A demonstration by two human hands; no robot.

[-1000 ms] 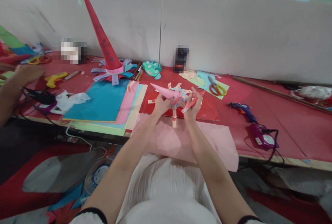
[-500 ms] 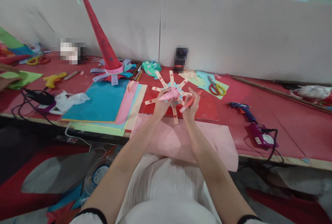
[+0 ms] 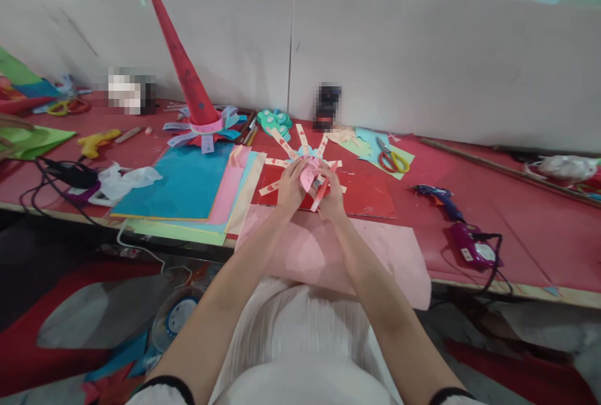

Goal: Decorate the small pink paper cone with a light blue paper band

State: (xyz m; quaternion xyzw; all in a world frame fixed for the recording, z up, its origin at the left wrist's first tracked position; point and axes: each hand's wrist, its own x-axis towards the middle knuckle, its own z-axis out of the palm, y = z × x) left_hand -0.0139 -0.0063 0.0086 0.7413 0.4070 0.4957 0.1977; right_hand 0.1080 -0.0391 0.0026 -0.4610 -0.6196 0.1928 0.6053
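Both of my hands are on a paper craft with pale strips fanning out around a light-blue scalloped rim and a pink middle. Red hearts and marks show on the strips. My left hand curls round the left side of the pink part. In my right hand is a slim red, pale-ended tool, slanting down toward me; its kind is unclear. The right fingers also meet the pink part. Under the craft lie a red board and a pink sheet.
A tall red cone hat stands left behind stacked coloured sheets. Scissors and a blue glue gun, beside a purple socket box, lie right. A yellow glue gun is left, near another person's hand.
The craft has turned and tipped, its pink part now pointing more toward me. My right hand has moved left, closer to my left hand, and the red tool has shifted with it.
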